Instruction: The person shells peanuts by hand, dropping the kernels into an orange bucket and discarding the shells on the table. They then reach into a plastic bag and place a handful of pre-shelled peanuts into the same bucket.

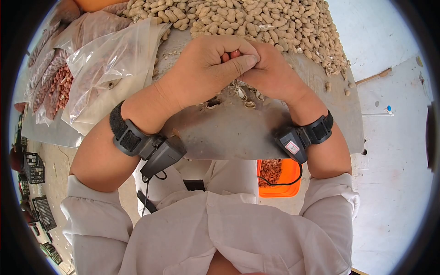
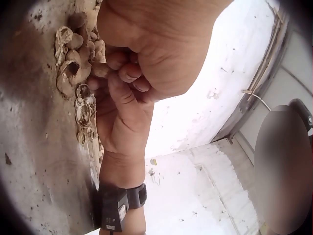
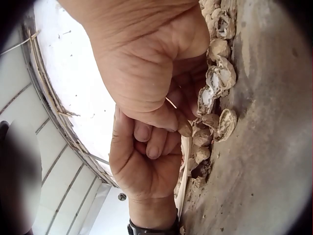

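At the upper middle of the head view, the left hand (image 1: 201,68) and the right hand (image 1: 275,71) touch each other, their fingers bent and brought together in a pinch on one peanut pod (image 3: 184,126), which shows best near the centre of the right wrist view, at the tip of the right thumb. How firmly each hand presses it, I cannot tell. In my judgement the step in hand is the cracking of this shell; the next move would call for the thumbs to part it gently, so that what is inside does not fall among the waste. Just below the hands lie broken shells (image 1: 240,91) on the grey tabletop (image 1: 220,133). Along the top edge and toward the upper right spreads a heap of unshelled peanuts (image 1: 270,20). At the upper left lies a clear plastic bag (image 1: 110,55), with reddish kernels (image 1: 62,87) beside it. Farther out, right of the lower centre, an orange tub (image 1: 280,191) contains reddish bits, too small to name surely.
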A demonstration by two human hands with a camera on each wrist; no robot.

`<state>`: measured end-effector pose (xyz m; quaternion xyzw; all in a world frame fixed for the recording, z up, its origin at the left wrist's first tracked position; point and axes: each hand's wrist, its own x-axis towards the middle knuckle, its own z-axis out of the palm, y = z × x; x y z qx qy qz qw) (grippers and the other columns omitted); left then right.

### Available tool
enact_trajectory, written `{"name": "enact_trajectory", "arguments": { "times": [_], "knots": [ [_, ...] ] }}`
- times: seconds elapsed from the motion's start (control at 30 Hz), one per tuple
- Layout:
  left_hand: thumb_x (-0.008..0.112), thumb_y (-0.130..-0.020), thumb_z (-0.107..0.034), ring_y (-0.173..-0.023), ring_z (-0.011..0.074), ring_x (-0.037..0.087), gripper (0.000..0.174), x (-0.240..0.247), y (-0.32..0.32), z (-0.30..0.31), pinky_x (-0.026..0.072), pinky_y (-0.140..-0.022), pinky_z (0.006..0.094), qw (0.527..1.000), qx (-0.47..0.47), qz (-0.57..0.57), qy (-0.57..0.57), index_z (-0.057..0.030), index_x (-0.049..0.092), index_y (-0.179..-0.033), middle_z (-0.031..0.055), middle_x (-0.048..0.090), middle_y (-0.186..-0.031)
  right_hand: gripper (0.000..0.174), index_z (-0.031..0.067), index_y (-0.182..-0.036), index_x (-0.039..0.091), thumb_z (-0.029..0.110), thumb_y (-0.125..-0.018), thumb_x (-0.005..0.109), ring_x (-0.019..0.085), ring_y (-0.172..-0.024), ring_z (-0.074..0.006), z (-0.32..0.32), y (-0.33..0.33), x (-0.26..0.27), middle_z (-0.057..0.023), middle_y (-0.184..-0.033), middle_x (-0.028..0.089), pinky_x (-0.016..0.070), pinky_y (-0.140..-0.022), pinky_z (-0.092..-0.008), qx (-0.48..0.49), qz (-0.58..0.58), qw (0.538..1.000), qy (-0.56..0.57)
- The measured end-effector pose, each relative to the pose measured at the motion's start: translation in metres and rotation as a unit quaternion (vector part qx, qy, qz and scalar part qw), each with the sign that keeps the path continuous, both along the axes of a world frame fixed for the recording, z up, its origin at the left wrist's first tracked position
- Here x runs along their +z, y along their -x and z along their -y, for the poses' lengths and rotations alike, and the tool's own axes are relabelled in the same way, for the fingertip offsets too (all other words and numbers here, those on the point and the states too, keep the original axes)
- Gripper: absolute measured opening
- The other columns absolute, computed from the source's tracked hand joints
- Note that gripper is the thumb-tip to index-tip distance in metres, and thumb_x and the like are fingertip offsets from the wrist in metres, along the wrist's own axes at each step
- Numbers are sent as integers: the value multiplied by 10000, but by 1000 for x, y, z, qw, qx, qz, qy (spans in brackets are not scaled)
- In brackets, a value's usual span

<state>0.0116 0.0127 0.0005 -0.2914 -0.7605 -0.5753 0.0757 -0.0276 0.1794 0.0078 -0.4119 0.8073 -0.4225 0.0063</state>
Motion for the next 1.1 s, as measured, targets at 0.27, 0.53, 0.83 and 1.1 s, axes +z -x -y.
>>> {"name": "enact_trajectory", "arguments": {
  "times": [0.27, 0.53, 0.83, 1.1],
  "knots": [
    [570, -885, -105, -671, 18, 439, 125, 0, 0, 0, 382, -587, 167, 1000, 5, -5, 6, -5, 621, -940, -47, 544, -775, 228, -8, -846, 591, 162, -705, 648, 562, -672, -232, 0, -1, 2, -130, -732, 585, 447, -630, -330, -5, 5, 1000, -8],
    [578, -875, -95, -621, 26, 433, 117, 0, 0, 2, 377, -545, 172, 999, 13, -38, 34, -5, 623, -934, -41, 527, -716, 220, -7, -863, 587, 131, -699, 639, 562, -691, -235, 2, -7, 8, -128, -758, 582, 445, -640, -328, -18, 40, 999, -27],
    [572, -881, -113, -562, 13, 422, 136, 2, -5, 1, 359, -485, 172, 1000, -12, 12, 14, -12, 621, -956, -44, 512, -656, 207, -2, -860, 570, 116, -699, 628, 548, -700, -237, 0, -8, 11, -122, -774, 566, 439, -656, -326, -6, 20, 999, -42],
    [582, -875, -124, -615, 20, 452, 139, 1, -2, 1, 395, -536, 174, 1000, 2, -12, 11, -12, 630, -942, -31, 547, -715, 203, 2, -862, 576, 122, -711, 639, 554, -684, -238, 2, -9, 12, -124, -751, 573, 444, -642, -324, 0, 19, 999, -35]
  ]
}}
